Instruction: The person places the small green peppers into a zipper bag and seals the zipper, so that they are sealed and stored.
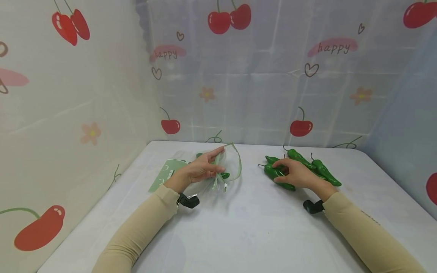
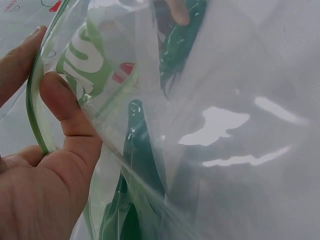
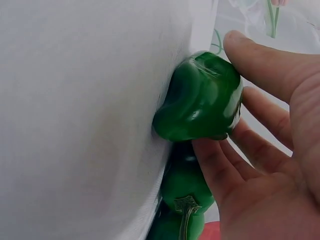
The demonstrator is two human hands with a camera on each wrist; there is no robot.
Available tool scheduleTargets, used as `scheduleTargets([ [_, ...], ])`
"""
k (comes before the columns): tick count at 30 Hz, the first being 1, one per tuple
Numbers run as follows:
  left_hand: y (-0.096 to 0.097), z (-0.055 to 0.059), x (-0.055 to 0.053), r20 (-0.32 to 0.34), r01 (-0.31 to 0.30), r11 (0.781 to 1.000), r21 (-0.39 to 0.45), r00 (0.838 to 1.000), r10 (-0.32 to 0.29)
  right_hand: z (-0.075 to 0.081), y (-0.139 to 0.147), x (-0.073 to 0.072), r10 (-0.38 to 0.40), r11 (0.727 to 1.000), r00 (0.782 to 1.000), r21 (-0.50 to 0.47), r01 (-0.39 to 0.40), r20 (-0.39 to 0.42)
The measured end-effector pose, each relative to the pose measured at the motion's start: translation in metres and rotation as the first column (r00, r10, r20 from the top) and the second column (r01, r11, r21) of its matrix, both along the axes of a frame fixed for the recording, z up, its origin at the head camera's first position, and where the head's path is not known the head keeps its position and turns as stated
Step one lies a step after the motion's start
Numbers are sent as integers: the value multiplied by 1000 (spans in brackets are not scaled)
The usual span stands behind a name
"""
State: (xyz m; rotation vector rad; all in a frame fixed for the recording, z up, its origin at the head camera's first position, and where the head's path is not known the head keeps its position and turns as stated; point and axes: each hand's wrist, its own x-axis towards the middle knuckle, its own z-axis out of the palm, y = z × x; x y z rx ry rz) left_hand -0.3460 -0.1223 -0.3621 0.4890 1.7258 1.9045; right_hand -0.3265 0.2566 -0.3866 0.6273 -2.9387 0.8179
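Note:
My left hand point(image 1: 196, 170) holds the rim of a clear plastic bag point(image 1: 240, 165) with green edging and a green printed panel, left of centre. In the left wrist view, the thumb and fingers lie either side of the green-edged rim, and green peppers point(image 2: 140, 145) show through the film. On the right, my right hand point(image 1: 297, 174) grips a long green pepper point(image 1: 285, 185) at the near left of a group. The right wrist view has thumb and fingertips around this pepper point(image 3: 200, 100), which lies close to the white tabletop.
Several more green peppers point(image 1: 322, 170) lie behind and right of the right hand, stems pointing mostly away. A white cloth point(image 1: 239, 231) covers the table. Cherry-printed curtains point(image 1: 252, 87) stand along the back and both sides.

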Motion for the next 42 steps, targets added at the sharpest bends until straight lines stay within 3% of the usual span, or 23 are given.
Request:
scheduleTargets([
  [17, 0, -1, -1, 4, 9, 1000, 6, 1000, -9, -3, 1, -1, 27, 999, 999, 22, -28, 47],
  [26, 1, -1, -1, 3, 8, 1000, 1, 1000, -8, -1, -1, -1, -33, 999, 995, 43, 29, 99],
  [42, 1, -1, -2, 0, 6, 1000, 10, 1000, -6, 1, 1, -2, -47, 999, 991, 7, 47, 123],
])
